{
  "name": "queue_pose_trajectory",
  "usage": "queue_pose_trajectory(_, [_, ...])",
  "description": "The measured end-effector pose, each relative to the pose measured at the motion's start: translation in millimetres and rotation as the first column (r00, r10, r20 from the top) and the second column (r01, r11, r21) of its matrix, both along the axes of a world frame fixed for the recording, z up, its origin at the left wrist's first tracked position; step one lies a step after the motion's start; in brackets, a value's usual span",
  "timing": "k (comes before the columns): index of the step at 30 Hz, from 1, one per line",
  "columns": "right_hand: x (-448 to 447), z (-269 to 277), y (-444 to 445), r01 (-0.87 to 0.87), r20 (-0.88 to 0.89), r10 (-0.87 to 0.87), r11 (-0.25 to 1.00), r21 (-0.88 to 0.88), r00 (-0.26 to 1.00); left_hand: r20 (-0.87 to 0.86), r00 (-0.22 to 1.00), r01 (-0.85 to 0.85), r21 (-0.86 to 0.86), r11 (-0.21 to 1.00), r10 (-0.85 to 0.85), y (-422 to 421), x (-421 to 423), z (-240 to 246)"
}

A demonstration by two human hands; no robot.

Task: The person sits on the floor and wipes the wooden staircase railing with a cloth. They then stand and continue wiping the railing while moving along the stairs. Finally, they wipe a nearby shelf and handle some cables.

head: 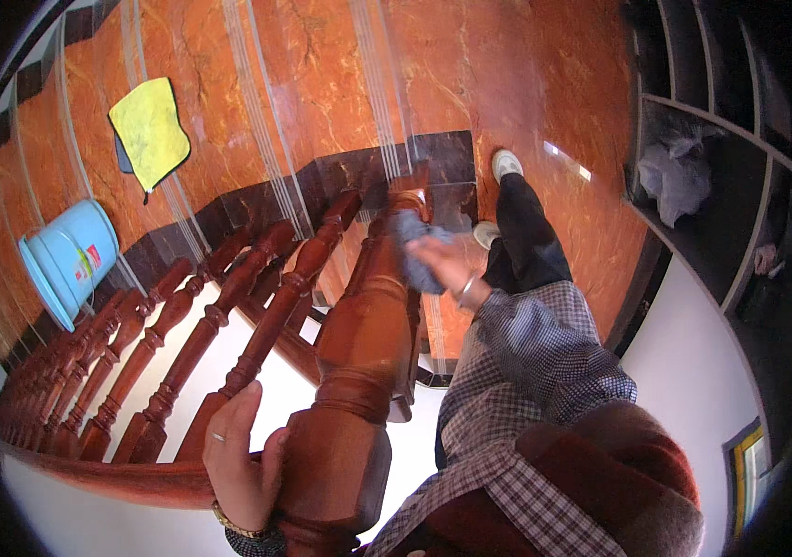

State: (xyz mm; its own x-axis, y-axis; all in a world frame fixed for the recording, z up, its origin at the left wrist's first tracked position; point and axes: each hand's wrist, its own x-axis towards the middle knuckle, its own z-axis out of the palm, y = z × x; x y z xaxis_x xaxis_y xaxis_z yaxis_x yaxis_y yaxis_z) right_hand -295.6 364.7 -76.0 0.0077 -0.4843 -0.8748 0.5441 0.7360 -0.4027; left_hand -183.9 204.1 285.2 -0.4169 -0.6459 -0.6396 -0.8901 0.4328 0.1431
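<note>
My right hand (438, 261) presses a grey-blue cloth (413, 230) against the lower part of a turned wooden newel post (361, 334). Both hand and cloth look blurred. Up near the post's head, my left hand (239, 449) rests where the wooden handrail (124, 480) meets the post, thumb apart from the fingers. A ring and a wrist band show on it. Whether its fingers curl around the rail is partly hidden.
Turned balusters (187, 341) line the left side. On the marbled stair treads lie a yellow cloth (152, 132) with a dark one under it, and a light-blue bucket (72, 257). Dark shelving (709, 174) holding a plastic bag (674, 174) stands right. My shoes (507, 164) are beside the post's base.
</note>
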Motion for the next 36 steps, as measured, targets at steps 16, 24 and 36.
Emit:
queue_pose_trajectory(16, [69.6,-110.4,8.5,-0.018,-0.149,0.059,0.964,0.266,0.987,-0.043,0.996,-0.076,0.042,0.996,0.078,5.0,-5.8,-2.1])
queue_pose_trajectory(24, [89.4,-45.5,23.1,0.052,-0.110,-0.036,0.987,0.153,0.993,0.023,0.994,-0.104,0.120,0.987,0.102,2.4,-5.7,3.2])
queue_pose_trajectory(36, [44.7,-53.7,-1.0,-0.275,-0.266,0.281,0.959,0.061,0.922,-0.067,0.987,-0.138,0.069,0.988,0.143,6.5,-3.0,-1.9])
